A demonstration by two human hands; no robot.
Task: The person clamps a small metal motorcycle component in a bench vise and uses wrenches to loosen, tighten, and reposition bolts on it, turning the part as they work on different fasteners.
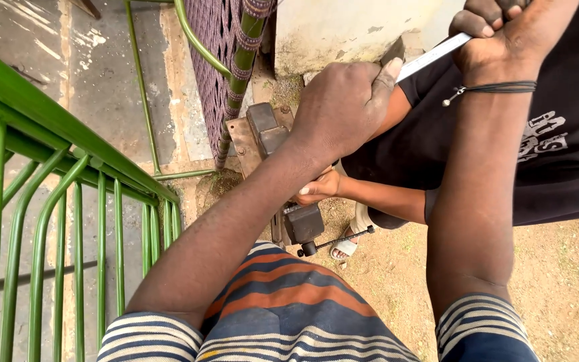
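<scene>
Metal strip (433, 57), pale and flat, runs slantwise between both hands, its long axis rising toward the right hand (497, 37), clenched on its upper end; the left hand (340, 107) grips its lower end, directly over the dark vise (283, 181). Below, another person's hand (316, 189) touches the vise above the sandy ground (571, 288), green railing (48, 201) beside.

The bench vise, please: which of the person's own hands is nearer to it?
Left. The left hand is right above the bench vise; the right hand grips the metal strip farther right.
</scene>
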